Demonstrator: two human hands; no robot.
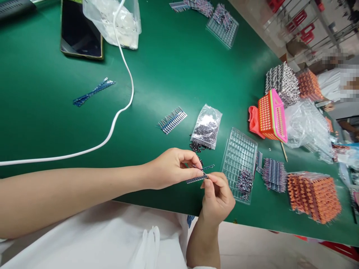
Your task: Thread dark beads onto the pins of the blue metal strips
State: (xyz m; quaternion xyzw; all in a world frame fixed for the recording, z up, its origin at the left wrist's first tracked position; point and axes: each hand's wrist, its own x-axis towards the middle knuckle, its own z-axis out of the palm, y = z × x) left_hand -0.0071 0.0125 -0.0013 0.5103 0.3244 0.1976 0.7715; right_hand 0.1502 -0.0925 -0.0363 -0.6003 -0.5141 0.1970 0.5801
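My left hand (175, 168) reaches in from the left, with thumb and fingers closed on a narrow dark-blue strip (196, 179) of small parts. A second thin piece (208, 167) sticks out beyond its fingertips. My right hand (218, 196) pinches something tiny at the strip's right end; the fingertips hide most of it. Just above the hands, small dark beads (196, 146) spill by a clear bag (206, 127) of the same beads. To the right lies a clear compartment tray (238, 153) with a heap of thin leaded parts (245, 184) in its near corner.
A strip of pinned parts (172, 120) and crossed blue strips (94, 92) lie on the green table (157, 74). A white cable (112, 130) curves across the left. Behind are a phone (81, 33) and plastic tub (134, 37); orange stacks (314, 196) and baskets (266, 116) stand right.
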